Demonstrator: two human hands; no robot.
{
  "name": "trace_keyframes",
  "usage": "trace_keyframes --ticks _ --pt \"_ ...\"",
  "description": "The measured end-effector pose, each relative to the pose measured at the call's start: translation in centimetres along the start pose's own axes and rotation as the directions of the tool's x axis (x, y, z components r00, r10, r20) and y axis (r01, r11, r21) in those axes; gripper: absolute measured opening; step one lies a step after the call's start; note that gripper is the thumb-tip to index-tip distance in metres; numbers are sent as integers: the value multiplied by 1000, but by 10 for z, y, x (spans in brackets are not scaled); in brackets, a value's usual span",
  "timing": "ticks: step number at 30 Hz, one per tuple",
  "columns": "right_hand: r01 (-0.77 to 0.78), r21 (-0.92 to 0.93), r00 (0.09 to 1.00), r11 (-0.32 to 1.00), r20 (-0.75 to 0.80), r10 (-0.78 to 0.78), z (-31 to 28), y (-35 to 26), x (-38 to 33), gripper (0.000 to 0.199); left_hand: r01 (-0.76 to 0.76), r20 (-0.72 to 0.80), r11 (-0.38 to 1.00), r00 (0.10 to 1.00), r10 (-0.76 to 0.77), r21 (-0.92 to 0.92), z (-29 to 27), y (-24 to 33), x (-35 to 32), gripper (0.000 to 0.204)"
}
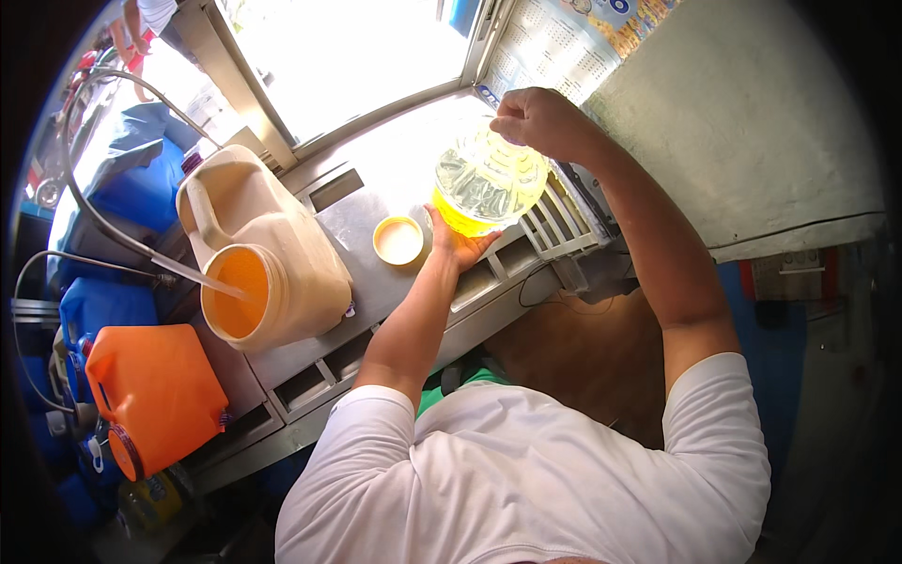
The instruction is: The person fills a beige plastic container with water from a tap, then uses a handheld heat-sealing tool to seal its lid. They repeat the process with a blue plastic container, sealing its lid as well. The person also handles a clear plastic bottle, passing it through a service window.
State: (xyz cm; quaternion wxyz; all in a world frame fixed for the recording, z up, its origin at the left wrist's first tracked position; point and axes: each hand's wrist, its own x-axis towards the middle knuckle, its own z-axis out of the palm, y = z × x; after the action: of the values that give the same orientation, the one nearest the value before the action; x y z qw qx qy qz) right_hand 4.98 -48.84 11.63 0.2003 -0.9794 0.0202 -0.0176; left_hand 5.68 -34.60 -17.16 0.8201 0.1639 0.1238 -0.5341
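Note:
A large clear plastic bottle [490, 179] with ribbed walls and yellow liquid in its lower part is over the metal counter. My left hand [457, 242] cups it from below at the near side, fingers spread against the plastic. Curled fingers of my right hand [537, 122] close on the bottle's upper end, hiding its neck. On the counter just left of my left hand lies a round cream-coloured lid [398, 242]. Farther left stands a big beige jerrycan [301, 235], its wide mouth uncapped, with orange showing inside and a translucent hose [202, 277] running into it.
An orange jerrycan [162, 390] sits at the lower left, beside blue jerrycans [117, 305]. The metal counter [362, 221] has rectangular cutouts along its edges. A bright window opening is ahead, and a wall [742, 122] rises at the right. Another person's arm [132, 33] shows at the upper left.

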Motion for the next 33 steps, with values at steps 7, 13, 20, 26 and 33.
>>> trace_keyframes --ticks 7,13,20,26,33 --pt "96 -37 995 995 27 -95 -21 85 101 35 -37 -103 998 994 43 58 11 60 112 114" --pt "-206 684 916 699 385 -108 -59 177 199 46 -54 -265 996 961 72 73 21 85 150 125" --pt "-144 692 819 707 -318 478 6 305 362 82 16 -319 998 948 5 62 34 88 156 117" --pt "30 793 766 609 -409 496 43 328 386 89 -28 -285 1000 958 25 -8 37 78 154 116" --pt "47 659 737 751 -530 419 75 296 401 71 -39 -307 999 951 32 -18 36 70 154 128"
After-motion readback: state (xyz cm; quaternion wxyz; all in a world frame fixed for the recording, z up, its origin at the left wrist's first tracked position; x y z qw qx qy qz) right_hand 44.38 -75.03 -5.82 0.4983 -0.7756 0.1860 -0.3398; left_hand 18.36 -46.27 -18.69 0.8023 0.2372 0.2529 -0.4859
